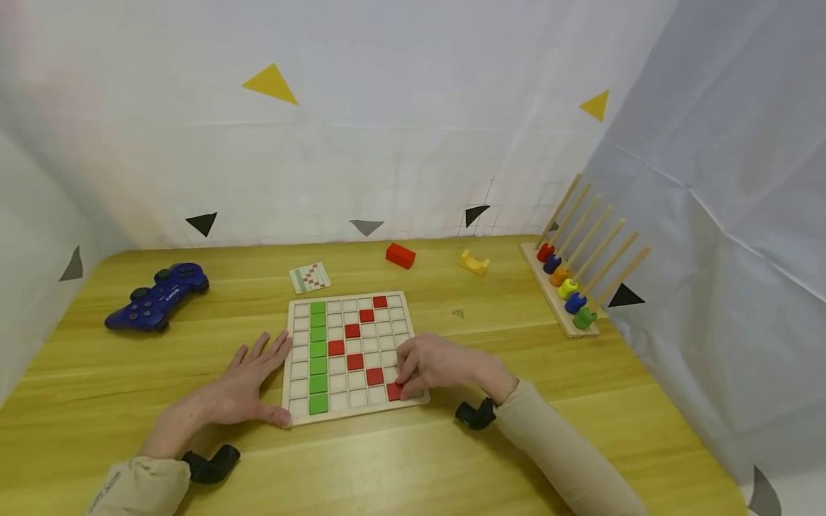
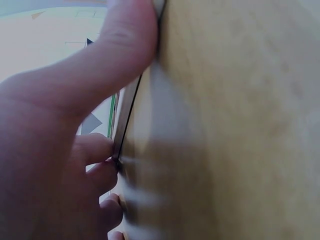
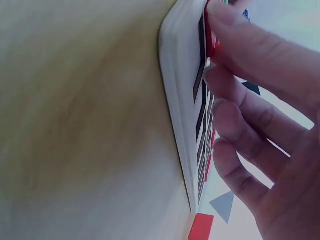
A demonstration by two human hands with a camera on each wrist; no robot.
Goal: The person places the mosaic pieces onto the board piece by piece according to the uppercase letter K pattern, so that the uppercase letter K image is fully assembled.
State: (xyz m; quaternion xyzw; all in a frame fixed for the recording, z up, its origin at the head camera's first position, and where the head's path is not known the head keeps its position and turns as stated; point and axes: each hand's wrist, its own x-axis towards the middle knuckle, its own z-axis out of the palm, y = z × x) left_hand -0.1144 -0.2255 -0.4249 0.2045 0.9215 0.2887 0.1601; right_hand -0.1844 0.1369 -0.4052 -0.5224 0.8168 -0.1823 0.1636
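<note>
A square white grid board (image 1: 358,412) lies on the wooden table, one column filled with green tiles (image 1: 318,366) and red tiles (image 1: 355,362) slanting along two diagonals. My left hand (image 1: 241,390) rests spread at the board's left side, its thumb by the near corner and its fingertips along the edge. At the near right corner, my right hand (image 1: 442,362) pinches a red tile (image 1: 394,391) at its square in the bottom row. The right wrist view shows the thumb (image 3: 227,15) against that tile, partly covering it, while the other fingers curl over the board.
Behind the board lie a small pattern card (image 1: 310,278), a red block (image 1: 401,256) and a yellow arch-shaped block (image 1: 474,263). A blue game controller (image 1: 157,297) is at the left. At the right stands a peg rack (image 1: 548,290) with coloured beads, near the white wall sheet.
</note>
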